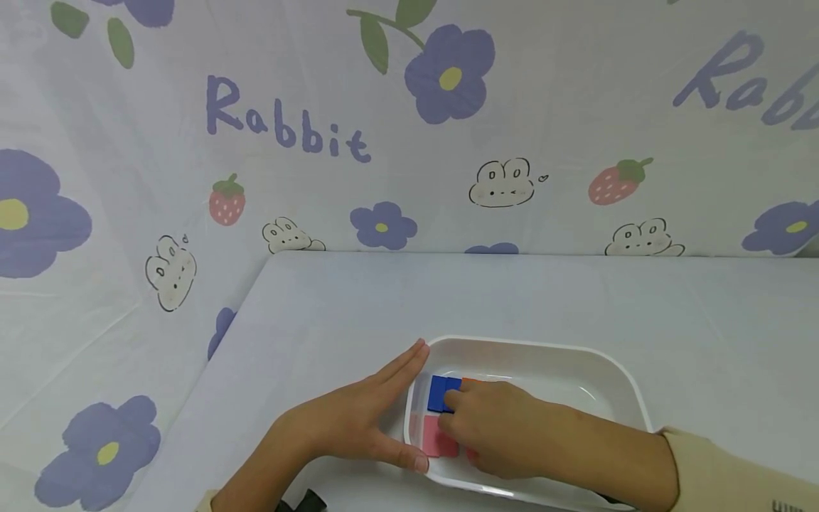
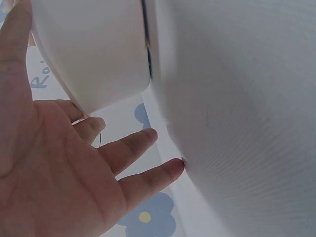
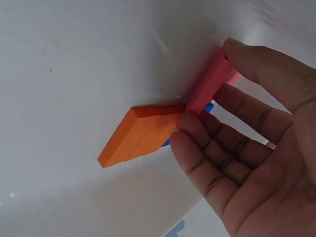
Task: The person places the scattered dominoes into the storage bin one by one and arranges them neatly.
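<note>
A white rectangular tray (image 1: 611, 387) with rounded corners lies on the table. My left hand (image 1: 358, 419) rests against its left end, thumb near the front corner and fingers extended along the back corner. Over the tray's left part, my right hand (image 1: 502, 430) reaches in; in the right wrist view its thumb and fingers pinch a pink block (image 3: 210, 81) by its ends. Blue blocks (image 1: 438, 393) lie at the tray's back left, with pink blocks (image 1: 431, 436) in front of them. Orange blocks (image 3: 133, 138) stand in a row beside the blue ones, mostly covered by my right hand in the head view.
A white cloth covers the table (image 1: 358, 306). Behind it hangs a curtain (image 1: 550, 121) printed with flowers, rabbits and strawberries. A small black object (image 1: 310, 501) shows at the bottom edge, below my left forearm.
</note>
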Motion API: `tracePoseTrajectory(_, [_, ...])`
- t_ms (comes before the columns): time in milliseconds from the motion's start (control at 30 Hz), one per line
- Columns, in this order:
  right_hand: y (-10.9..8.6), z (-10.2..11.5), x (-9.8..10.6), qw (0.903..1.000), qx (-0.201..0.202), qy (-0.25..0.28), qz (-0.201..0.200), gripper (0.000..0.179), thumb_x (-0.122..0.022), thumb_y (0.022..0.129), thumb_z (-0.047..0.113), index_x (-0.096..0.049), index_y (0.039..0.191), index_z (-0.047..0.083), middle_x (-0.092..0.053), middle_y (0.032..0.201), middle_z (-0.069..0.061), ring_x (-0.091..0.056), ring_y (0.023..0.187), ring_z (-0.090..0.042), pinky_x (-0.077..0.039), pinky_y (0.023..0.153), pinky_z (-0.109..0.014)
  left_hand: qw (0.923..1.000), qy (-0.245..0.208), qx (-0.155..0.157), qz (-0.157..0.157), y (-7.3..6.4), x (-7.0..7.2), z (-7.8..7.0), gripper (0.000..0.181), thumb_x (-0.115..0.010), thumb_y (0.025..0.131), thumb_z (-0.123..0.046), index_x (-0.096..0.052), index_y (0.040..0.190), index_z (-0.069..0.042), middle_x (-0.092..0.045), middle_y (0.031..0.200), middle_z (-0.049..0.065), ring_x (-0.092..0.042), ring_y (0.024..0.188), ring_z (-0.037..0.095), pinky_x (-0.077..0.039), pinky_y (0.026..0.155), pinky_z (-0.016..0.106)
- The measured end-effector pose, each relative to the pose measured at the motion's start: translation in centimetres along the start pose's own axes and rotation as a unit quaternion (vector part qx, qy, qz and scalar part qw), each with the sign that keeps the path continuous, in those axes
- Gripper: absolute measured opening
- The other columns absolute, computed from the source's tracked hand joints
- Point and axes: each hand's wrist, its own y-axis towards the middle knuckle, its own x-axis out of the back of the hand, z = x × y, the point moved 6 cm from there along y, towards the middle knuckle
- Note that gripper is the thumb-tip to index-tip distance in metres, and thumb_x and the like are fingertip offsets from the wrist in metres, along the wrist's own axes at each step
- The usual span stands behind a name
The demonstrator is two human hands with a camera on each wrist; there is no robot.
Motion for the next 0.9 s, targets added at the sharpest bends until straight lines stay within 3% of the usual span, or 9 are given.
tracePoseTrajectory(400, [0.05, -0.12, -0.36, 0.9986, -0.005, 0.012, -0.051, 0.018, -0.082, 0.075, 0.014, -0.068, 0.087, 0.016, -0.054, 0.078, 0.005, -0.048, 0.067, -0.010, -0.044, 0.053, -0.023, 1.0000, -0.004, 0.000, 0.003, -0.02, 0.00, 0.05, 0.123, -0.076, 0.073, -0.070, 0.005, 0.160, -0.040, 0.010, 0.162, -0.027, -0.006, 0.150, 0.007, -0.025, 0.118, 0.045])
tracePoseTrajectory(900, [0.08, -0.55, -0.11, 0.9974, -0.006, 0.045, -0.055, 0.016, -0.080, 0.078, 0.012, -0.068, 0.088, 0.015, -0.050, 0.079, 0.007, -0.045, 0.066, -0.007, -0.042, 0.055, -0.019, 1.0000, 0.005, -0.008, 0.002, 0.03, 0.02, 0.07, 0.122, -0.076, 0.074, -0.070, 0.005, 0.160, -0.038, 0.007, 0.166, -0.019, -0.004, 0.150, 0.007, -0.024, 0.119, 0.044])
